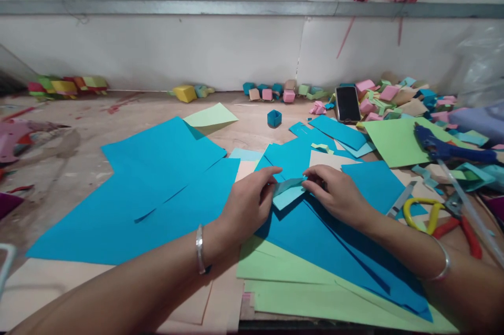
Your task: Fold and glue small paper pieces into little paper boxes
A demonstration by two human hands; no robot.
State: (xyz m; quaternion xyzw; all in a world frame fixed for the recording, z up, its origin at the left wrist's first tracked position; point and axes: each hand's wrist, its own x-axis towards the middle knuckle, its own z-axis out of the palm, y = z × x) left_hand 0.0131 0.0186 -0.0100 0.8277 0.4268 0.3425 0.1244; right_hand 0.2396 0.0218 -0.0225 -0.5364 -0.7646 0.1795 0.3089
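Between my two hands is a small light-blue piece of paper (289, 197), its upper edge folded up. My left hand (252, 201) grips the left end of it, fingers curled and the thumb side partly hidden. At the other end, my right hand (331, 190) pinches the upper right corner between thumb and fingers. Beneath both lie blue paper sheets (283, 232) in overlapping layers. Farther back, a small dark-blue folded paper box (274, 118) stands alone on the table.
Blue sheets (157, 188) spread to the left; green sheets (291, 298) lie in front. At right are a glue gun (452, 148), a cutter knife (401, 198), yellow-and-red-handled pliers (437, 217), a phone (348, 103) and heaped paper cubes (394, 98). A pink glue gun (11, 138) sits far left.
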